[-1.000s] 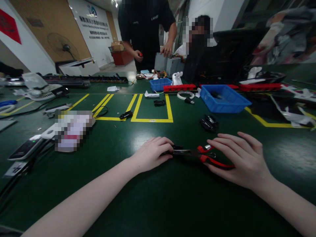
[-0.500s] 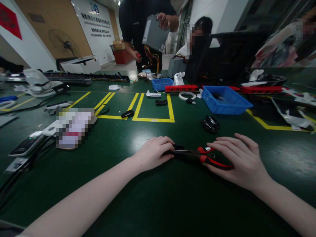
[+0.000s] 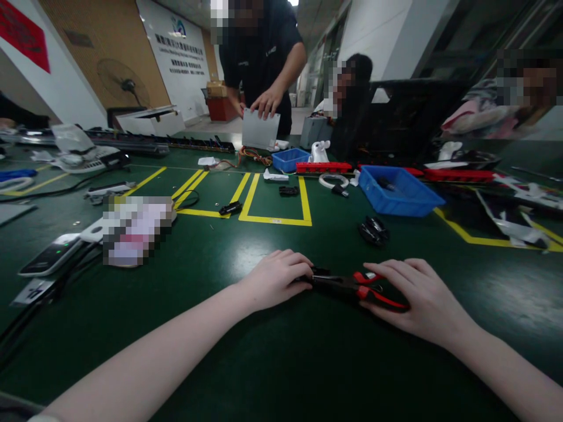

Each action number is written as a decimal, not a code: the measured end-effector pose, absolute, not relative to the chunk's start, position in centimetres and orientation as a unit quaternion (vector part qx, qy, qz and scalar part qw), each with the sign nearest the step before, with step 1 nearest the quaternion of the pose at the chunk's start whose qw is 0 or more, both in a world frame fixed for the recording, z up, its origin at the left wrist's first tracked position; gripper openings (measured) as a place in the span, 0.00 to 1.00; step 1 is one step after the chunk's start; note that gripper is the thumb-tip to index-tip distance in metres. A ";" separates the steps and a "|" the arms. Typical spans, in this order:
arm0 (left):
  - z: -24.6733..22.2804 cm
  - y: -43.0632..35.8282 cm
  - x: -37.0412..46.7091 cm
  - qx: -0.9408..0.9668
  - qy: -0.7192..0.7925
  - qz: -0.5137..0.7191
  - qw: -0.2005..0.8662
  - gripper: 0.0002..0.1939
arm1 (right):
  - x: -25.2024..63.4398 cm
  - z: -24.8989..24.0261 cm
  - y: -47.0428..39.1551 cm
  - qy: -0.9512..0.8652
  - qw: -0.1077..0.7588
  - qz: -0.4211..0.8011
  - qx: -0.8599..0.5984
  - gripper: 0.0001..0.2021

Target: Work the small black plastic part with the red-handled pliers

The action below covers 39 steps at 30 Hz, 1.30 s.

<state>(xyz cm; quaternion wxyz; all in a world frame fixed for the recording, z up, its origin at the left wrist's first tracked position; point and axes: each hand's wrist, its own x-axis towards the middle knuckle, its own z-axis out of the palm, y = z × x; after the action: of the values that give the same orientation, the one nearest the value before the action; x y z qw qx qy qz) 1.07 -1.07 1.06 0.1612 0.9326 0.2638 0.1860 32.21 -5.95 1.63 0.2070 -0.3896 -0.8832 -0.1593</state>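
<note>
Red-and-black pliers (image 3: 336,283) lie level just above or on the green table, jaws pointing left. My right hand (image 3: 417,293) is wrapped round their handles, which stand somewhat apart. At the jaw end, my left hand (image 3: 281,278) pinches a small black part (image 3: 321,271). The fingers cover most of that part, so its kind is not clear. Whether the jaws grip it I cannot tell. Beyond the pliers rests a small bundle of black parts (image 3: 373,230).
Ahead on the right stands a blue bin (image 3: 398,196), with a smaller blue bin (image 3: 290,159) further back. A white cable coil (image 3: 333,180) lies between them. On the left are a power strip (image 3: 50,255) and cords. Across the table a person holds a grey metal box (image 3: 260,129).
My hands and the pliers keep nearly the same pose. The view has tilted slightly up. Across the table, the person has lowered the grey box to the tabletop and leaned forward.
</note>
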 end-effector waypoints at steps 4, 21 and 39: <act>1.3 -1.2 1.1 0.933 0.264 0.180 0.164 0.08 | 32.4 1.5 -5.7 -0.888 0.192 -0.161 -0.385 0.20; 1.5 -1.2 1.2 0.931 0.263 0.177 0.179 0.07 | 31.7 2.4 -6.4 -0.869 0.235 -0.216 -0.378 0.16; 1.3 -1.3 1.2 0.937 0.253 0.179 0.164 0.07 | 32.3 2.3 -6.0 -0.888 0.214 -0.194 -0.358 0.19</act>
<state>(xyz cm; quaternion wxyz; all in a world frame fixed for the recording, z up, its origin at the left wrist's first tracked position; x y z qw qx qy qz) 1.25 -1.27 1.25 0.1638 0.9365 0.2530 0.1791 32.28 -6.02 2.32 0.2143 -0.3577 -0.8879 -0.1941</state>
